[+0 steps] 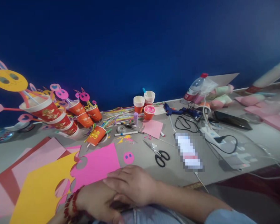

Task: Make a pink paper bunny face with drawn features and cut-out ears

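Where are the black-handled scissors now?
In the head view, the scissors lie on the grey table right of centre, between the pink disc to their left and the pixelated phone to their right.

We see matt, smooth paper in the yellow sheet and the pink sheet. The scissors pair metal blades with black plastic handles. Our surface looks smooth and dull; the bottle is clear, glossy plastic, the bracelet shiny beads, our sleeve cloth, the wall matt.
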Demonstrator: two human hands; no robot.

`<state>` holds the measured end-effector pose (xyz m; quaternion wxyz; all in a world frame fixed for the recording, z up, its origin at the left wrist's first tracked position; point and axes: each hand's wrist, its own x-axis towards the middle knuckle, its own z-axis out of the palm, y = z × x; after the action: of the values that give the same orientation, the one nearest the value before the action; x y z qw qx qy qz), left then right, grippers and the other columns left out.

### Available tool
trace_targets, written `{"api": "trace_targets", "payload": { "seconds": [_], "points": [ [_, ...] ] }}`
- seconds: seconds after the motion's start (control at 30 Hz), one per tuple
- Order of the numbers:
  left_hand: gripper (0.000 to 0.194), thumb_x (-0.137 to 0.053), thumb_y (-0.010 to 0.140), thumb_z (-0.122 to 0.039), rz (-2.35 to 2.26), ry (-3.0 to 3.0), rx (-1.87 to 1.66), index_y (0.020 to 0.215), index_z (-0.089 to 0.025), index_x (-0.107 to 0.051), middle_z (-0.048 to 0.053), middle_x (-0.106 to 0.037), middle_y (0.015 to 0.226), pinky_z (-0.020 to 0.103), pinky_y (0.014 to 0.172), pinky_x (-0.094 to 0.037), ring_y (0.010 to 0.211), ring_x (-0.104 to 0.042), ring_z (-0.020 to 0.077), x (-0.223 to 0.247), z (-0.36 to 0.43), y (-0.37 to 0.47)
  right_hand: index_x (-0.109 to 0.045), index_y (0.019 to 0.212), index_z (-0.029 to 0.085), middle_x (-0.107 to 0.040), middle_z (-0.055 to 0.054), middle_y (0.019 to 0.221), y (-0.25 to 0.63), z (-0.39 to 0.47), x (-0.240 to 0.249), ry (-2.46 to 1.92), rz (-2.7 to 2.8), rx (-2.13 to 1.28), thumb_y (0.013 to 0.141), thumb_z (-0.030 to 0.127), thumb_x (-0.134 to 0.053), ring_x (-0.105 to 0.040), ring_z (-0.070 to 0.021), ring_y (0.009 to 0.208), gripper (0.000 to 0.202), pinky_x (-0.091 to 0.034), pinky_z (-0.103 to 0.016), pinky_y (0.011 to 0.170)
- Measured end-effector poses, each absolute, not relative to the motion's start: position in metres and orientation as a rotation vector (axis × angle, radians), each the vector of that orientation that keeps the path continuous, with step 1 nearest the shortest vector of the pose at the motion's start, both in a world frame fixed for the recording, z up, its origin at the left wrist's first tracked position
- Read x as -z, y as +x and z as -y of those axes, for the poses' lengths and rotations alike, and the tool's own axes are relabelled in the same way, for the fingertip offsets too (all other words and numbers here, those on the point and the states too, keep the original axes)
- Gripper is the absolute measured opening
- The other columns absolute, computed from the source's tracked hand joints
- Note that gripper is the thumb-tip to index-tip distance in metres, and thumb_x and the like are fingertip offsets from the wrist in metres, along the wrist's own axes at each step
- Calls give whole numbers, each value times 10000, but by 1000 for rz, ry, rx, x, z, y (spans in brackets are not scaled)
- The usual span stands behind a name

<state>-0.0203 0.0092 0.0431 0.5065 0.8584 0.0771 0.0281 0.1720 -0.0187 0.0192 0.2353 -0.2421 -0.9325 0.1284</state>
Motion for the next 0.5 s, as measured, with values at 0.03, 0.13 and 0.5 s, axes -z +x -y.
{"api": "trace_targets", "payload": {
  "seconds": [0.03, 0.13, 0.5],
  "points": [
    [739, -532, 852, -758, -185, 2018, -104, 1288, -173, -648, 103, -682, 1275, 346, 1052, -494, 1188, -627, 288, -50, -11, -22, -499, 1412, 165, -685, -98, 1320, 179, 18, -16, -695, 2533, -396, 1054, 488, -355, -674, -205, 1059, 503, -519, -310, 832],
    [707, -548, 906, -667, -427, 1963, -297, 1465, -238, -483, 124, -566, 1444, 427, 1105, -443, 1308, -553, 304, -59, -11, -36, -593, 1304, 164, -774, -98, 1057, 202, 13, -12, -903, 2417, -592, 1051, 463, -375, -717, -199, 879, 448, -517, -283, 746],
    [348, -532, 973, -364, -669, 2092, -255, 1279, -273, -671, 57, -716, 1230, 364, 1010, -526, 1119, -670, 240, -48, -14, -35, -518, 1424, 157, -593, -139, 1418, 176, 1, -37, -614, 2043, -1232, 1035, 339, -435, -531, -203, 1335, 438, -406, -365, 1126]
  ]
}}
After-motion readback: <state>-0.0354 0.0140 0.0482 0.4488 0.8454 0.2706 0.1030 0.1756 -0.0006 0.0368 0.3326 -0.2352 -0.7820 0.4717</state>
